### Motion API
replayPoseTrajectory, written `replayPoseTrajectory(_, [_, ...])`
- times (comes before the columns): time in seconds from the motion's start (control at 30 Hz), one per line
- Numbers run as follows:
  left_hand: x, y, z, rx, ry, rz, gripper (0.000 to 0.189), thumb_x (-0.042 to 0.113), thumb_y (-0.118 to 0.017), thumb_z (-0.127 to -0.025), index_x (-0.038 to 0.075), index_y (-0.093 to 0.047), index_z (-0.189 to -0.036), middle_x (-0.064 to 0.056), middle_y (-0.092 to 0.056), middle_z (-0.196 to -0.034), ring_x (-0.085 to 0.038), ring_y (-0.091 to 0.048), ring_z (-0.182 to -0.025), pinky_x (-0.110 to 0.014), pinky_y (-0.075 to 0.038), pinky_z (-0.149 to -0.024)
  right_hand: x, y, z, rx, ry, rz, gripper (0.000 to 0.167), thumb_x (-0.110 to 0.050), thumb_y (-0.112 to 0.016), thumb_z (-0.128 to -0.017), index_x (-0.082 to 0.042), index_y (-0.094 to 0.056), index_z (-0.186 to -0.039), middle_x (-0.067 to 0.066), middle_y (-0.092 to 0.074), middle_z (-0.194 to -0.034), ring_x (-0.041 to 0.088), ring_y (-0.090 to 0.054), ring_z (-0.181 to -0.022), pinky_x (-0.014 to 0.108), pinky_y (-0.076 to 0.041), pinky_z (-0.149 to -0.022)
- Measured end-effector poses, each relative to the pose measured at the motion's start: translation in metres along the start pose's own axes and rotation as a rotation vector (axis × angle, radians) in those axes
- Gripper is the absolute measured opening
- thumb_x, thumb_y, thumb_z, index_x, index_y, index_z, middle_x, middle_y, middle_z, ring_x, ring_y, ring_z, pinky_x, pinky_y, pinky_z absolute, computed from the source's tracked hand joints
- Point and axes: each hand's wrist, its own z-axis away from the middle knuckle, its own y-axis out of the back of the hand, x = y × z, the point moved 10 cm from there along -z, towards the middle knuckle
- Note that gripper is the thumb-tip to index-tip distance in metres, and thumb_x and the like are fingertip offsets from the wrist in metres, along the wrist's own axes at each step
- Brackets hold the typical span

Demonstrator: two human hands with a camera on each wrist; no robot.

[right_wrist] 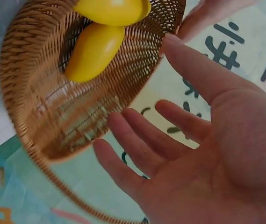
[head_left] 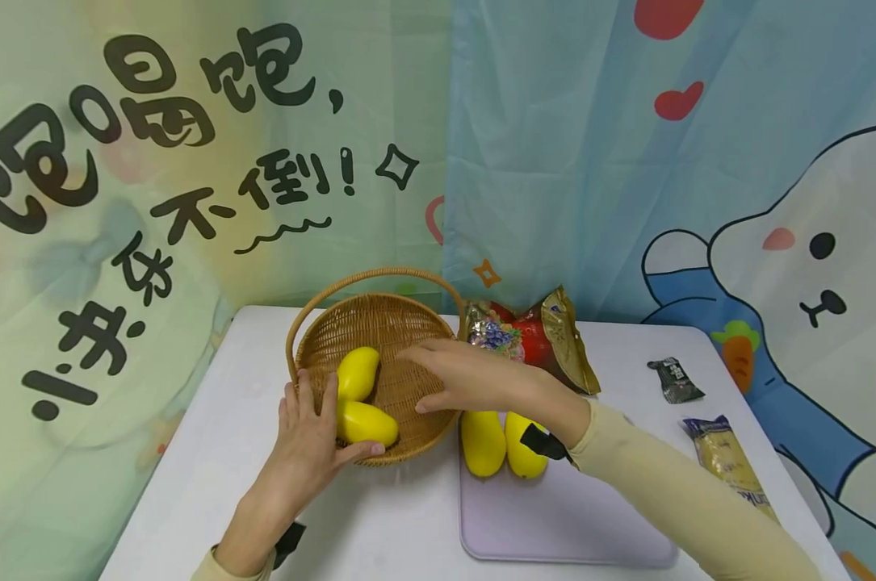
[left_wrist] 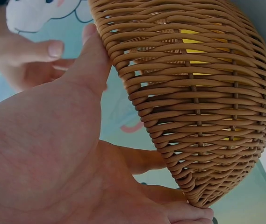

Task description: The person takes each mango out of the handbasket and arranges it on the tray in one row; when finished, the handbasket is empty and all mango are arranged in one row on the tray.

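A brown wicker basket [head_left: 408, 387] with an arched handle stands on the table, its opening facing me. Two yellow mangoes, one upper [head_left: 358, 373] and one lower [head_left: 367, 424], lie inside at its left. My left hand [head_left: 303, 444] holds the basket's near left rim, its fingers and thumb reaching over the edge; the left wrist view shows this hand [left_wrist: 90, 154] against the weave. Over the basket's right side hovers my right hand [head_left: 474, 375], fingers extended and holding nothing. In the right wrist view, that hand [right_wrist: 203, 154] has its fingers spread near the rim.
Two more mangoes, one left [head_left: 484, 444] and one right [head_left: 522, 452], lie on a pale purple tray [head_left: 568, 524]. A red and gold bag [head_left: 539, 339] stands behind them. At the right are a small dark packet [head_left: 676, 381] and a gold packet [head_left: 728, 460].
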Motion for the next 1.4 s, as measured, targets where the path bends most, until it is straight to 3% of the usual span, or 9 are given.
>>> replayPoseTrajectory(0.3, [0.002, 0.002, 0.002, 0.009, -0.014, -0.004, 0.116, 0.059, -0.075, -0.082, -0.007, -0.018, -0.158, -0.047, 0.001, -0.158, -0.069, 0.0, -0.144, -0.074, -0.011, -0.116, -0.015, -0.037, -0.044, -0.165, 0.001, 0.018, 0.082, -0.033, -0.076, -0.092, -0.008, -0.034, -0.158, 0.01, -0.047, -0.157, 0.026, -0.048, -0.142, 0.041, -0.041, -0.117])
replayPoseTrajectory(0.57, [0.004, 0.003, 0.002, 0.031, -0.031, -0.014, 0.116, 0.062, -0.074, -0.08, -0.007, -0.021, -0.157, -0.048, -0.003, -0.157, -0.071, -0.004, -0.142, -0.075, -0.014, -0.115, -0.01, -0.078, -0.069, -0.256, -0.011, -0.001, 0.086, -0.029, -0.083, -0.087, -0.01, -0.035, -0.156, 0.007, -0.06, -0.14, 0.018, -0.057, -0.127, 0.03, -0.048, -0.108])
replayPoseTrajectory(0.73, [0.004, 0.003, 0.002, 0.045, -0.044, -0.012, 0.116, 0.06, -0.075, -0.08, -0.008, -0.022, -0.157, -0.048, -0.003, -0.157, -0.072, -0.005, -0.142, -0.076, -0.015, -0.114, -0.006, -0.087, -0.077, -0.273, -0.017, -0.014, 0.087, -0.03, -0.084, -0.085, -0.01, -0.037, -0.155, 0.002, -0.066, -0.126, 0.013, -0.062, -0.114, 0.026, -0.051, -0.1])
replayPoseTrajectory(1.0, [0.004, 0.005, 0.002, 0.05, -0.045, -0.023, 0.116, 0.062, -0.074, -0.08, -0.007, -0.023, -0.157, -0.048, -0.005, -0.157, -0.072, -0.007, -0.142, -0.077, -0.017, -0.113, -0.01, -0.095, -0.082, -0.286, -0.004, -0.014, 0.084, -0.028, -0.085, -0.084, -0.013, -0.039, -0.153, 0.004, -0.063, -0.129, 0.01, -0.06, -0.109, 0.026, -0.05, -0.101])
replayPoseTrajectory(1.4, [0.004, 0.006, 0.003, 0.063, -0.061, -0.012, 0.114, 0.059, -0.075, -0.08, -0.007, -0.023, -0.157, -0.05, -0.006, -0.155, -0.072, -0.007, -0.141, -0.078, -0.017, -0.112, -0.007, -0.106, -0.083, -0.28, -0.002, -0.048, 0.081, -0.02, -0.087, -0.082, -0.015, -0.04, -0.148, 0.002, -0.062, -0.111, 0.009, -0.057, -0.095, 0.024, -0.051, -0.09])
